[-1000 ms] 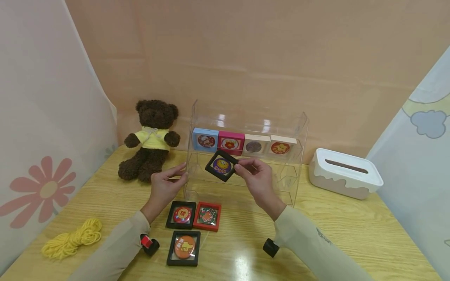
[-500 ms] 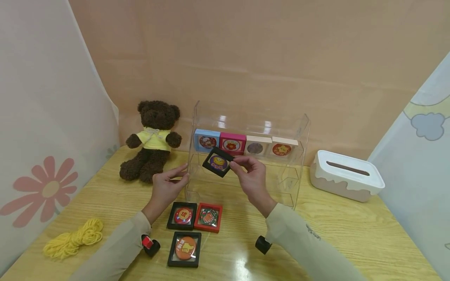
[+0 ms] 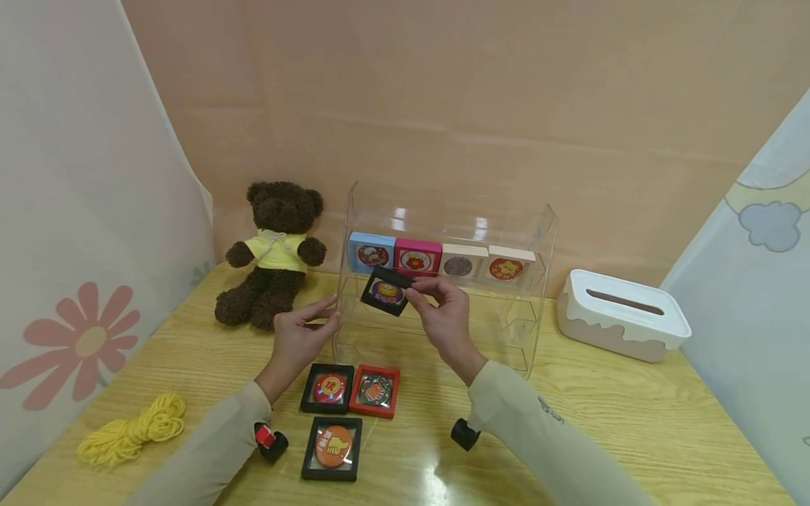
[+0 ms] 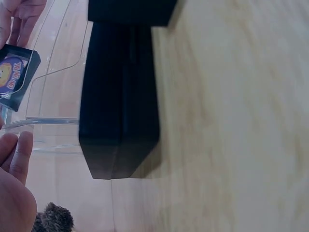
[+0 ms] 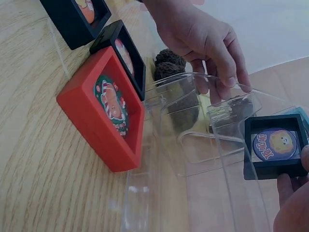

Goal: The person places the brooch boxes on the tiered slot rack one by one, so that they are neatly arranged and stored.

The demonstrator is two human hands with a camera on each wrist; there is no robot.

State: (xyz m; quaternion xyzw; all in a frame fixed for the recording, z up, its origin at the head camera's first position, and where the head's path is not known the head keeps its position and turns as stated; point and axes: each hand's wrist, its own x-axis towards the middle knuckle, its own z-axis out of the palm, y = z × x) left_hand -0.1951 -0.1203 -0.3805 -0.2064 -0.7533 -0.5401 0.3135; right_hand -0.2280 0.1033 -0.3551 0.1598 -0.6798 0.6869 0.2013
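My right hand (image 3: 446,320) pinches a small black display frame (image 3: 384,290) by its right edge. The frame holds a purple badge with a yellow figure and is tilted, just in front of the clear acrylic display rack (image 3: 436,330). At the rack's left side panel, my left hand (image 3: 302,336) grips the edge between thumb and fingers, as the right wrist view also shows. On the rack's upper tier stand a blue box (image 3: 371,253), a magenta box (image 3: 418,257) and two cream boxes (image 3: 465,262), each with a round badge.
Before the rack lie a black frame with a red badge (image 3: 327,388), a red frame (image 3: 375,391) and a black frame with an orange badge (image 3: 332,448). Yellow cord (image 3: 133,430) lies left. A teddy bear (image 3: 273,253) and a tissue box (image 3: 623,314) flank the rack.
My right hand has moved left with the black frame, which now tilts further back, nearer the rack's left end. My left hand keeps its grip on the side panel.
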